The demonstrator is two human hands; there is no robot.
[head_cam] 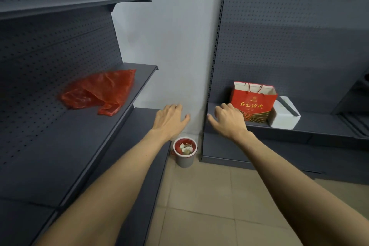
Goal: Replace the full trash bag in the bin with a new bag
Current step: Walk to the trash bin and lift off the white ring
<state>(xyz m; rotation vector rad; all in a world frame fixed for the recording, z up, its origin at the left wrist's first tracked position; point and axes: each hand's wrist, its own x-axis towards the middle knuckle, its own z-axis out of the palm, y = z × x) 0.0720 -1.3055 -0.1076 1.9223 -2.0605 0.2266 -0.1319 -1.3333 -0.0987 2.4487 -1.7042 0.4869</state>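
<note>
- Down on the tiled floor, in the corner between the two dark shelving units, stands the small grey round bin (184, 153), lined with a red bag whose rim folds over the lip; white and brownish scraps fill it near the top.
- Left hand (169, 121) and right hand (229, 122) both reach forward above the bin, fingers loosely spread, holding nothing and touching nothing.
- Crumpled red thin plastic bag (99, 92), likely the replacement, lies on the middle metal shelf (83, 136) to the left, well apart from the bin.
- Step in hand, as judged: lowering to the bin to lift out the full liner. Best done by pinching the folded rim at two opposite sides, gathering it inward before pulling straight up, so scraps stay inside.
- Steadying the bin matters; it looks light and may rise with the bag.
- Hard to make out: what the scraps are and how deep they go; the bin is small in view.
- Fingertips of both hands are foreshortened; the shelves run off the frame.
</note>
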